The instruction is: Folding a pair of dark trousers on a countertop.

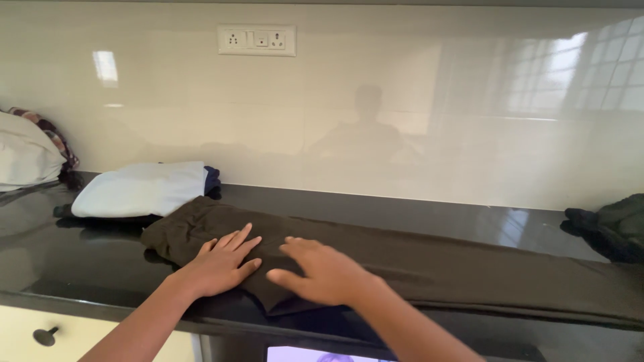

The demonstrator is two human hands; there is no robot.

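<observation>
Head view: left hand [221,265] and right hand [322,271] lie flat, fingers [240,240] spread, palms down on dark brown trousers [429,265] stretched across the black worktop [60,261]. Fabric lies under both palms, extending right; nothing is gripped.

- A glossy black counter [429,221] ran the width of the view, its polished top mirroring the wall above.
- Behind it stood a wall of large cream tiles [168,114], shiny enough to hold a dim reflection of a figure (no detail showed).
- A white switch-and-socket plate [257,40] sat high on the tiles.
- A gridded window reflection [590,74] brightened the right side.
- Below the counter's front edge, a cream cabinet front carried a dark round knob [45,336].
</observation>
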